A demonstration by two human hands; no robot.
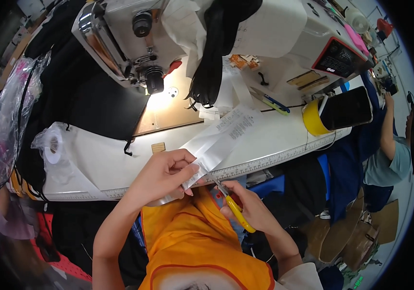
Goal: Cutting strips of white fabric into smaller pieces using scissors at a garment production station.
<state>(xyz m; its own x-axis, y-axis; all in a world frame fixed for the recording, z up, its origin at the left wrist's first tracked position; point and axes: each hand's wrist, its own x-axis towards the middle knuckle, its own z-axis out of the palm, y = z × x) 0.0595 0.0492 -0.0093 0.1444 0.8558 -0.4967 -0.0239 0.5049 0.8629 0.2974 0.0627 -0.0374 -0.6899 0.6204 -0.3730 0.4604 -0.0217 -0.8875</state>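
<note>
My left hand (164, 175) pinches a long strip of shiny white printed labels (227, 137) near the table's front edge. The strip runs away from me across the table toward the sewing machine (277, 29), and its near end hangs below my fingers. My right hand (251, 205) is closed round the yellow handles of a pair of scissors (236, 212). Their blades point up and left, at the strip's edge just beside my left fingers. Whether the blades touch the strip, I cannot tell.
Black fabric (103, 108) lies left of the lit needle area. A roll of white tape (54, 147) in clear plastic sits at the left. Black cords (208, 79) hang off the machine. At the right are a phone (347, 108), yellow tape (314, 118) and a co-worker's sleeve (395, 162).
</note>
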